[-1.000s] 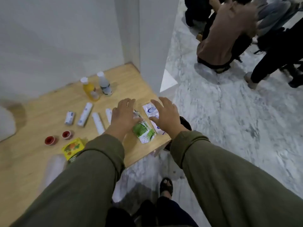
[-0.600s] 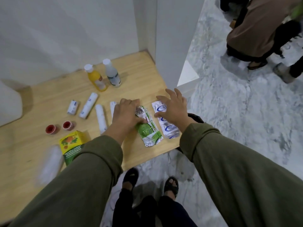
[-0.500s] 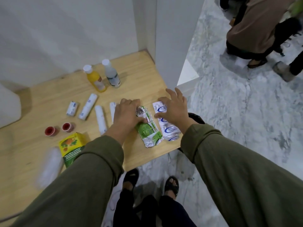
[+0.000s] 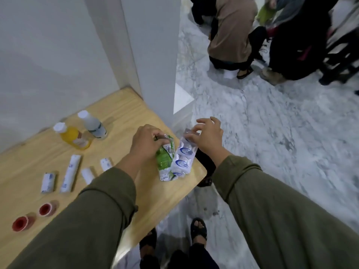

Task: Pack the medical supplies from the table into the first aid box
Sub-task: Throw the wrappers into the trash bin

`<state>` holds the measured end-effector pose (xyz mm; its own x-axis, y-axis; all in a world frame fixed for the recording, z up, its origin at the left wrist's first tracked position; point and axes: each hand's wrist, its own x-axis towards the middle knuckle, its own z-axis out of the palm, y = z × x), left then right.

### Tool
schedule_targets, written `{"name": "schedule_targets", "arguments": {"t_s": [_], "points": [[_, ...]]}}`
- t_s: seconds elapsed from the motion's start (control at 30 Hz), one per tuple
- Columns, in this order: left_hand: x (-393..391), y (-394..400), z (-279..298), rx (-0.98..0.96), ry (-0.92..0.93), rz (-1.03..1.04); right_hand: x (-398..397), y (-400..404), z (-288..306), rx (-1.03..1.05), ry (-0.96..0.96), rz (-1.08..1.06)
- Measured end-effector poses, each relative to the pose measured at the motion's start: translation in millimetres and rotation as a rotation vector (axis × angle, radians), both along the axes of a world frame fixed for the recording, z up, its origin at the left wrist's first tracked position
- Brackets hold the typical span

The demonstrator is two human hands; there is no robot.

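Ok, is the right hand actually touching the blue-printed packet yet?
Touching. The head view shows the right hand pinching the top edge of the blue-printed packet between thumb and fingers, with no gap, lifting that end off the table.

The top end of the green packet (image 4: 165, 158) is hidden under the curled fingers of the left hand (image 4: 147, 144); the print on it below those fingers is too blurred to read; the left forearm covers the near ends of two small white rolls (image 4: 88, 174) that lie on the table behind the fingers; the top corner of the blue-printed packet (image 4: 183, 158) is covered by the fingertips of the right hand (image 4: 208, 138); its lettering below them is unreadable; the two red-capped items (image 4: 20, 223) well to the left of the fingers are blurred; the table (image 4: 159, 193) is cut off at the left edge.
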<state>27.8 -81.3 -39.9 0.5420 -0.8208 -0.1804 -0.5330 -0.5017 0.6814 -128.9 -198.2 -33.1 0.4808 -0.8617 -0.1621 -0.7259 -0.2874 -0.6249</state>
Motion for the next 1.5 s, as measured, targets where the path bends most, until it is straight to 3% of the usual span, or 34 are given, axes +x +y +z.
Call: {"name": "schedule_targets", "arguments": {"t_s": [0.23,0.43,0.83,1.03,1.27,1.5], "points": [[-37,-92,38,-0.179,0.086,-0.226,-73,-43,37,-0.039,-0.145,-0.448],[-64,-164,17,-0.135,0.106,-0.333,-117,-75,15,-0.023,-0.206,-0.607],[-65,-237,-116,0.217,-0.010,-0.460,-128,-109,-122,0.138,-0.118,-0.578],[-68,-240,-149,0.425,-0.092,-0.542,-111,-115,-167,0.209,-0.075,-0.536],[-63,-240,-151,0.361,-0.063,-0.500,-94,-122,-163,0.243,-0.164,-0.442],[-65,-225,-85,0.297,0.025,-0.490,-85,-120,-102,0.224,-0.260,-0.362]]}}
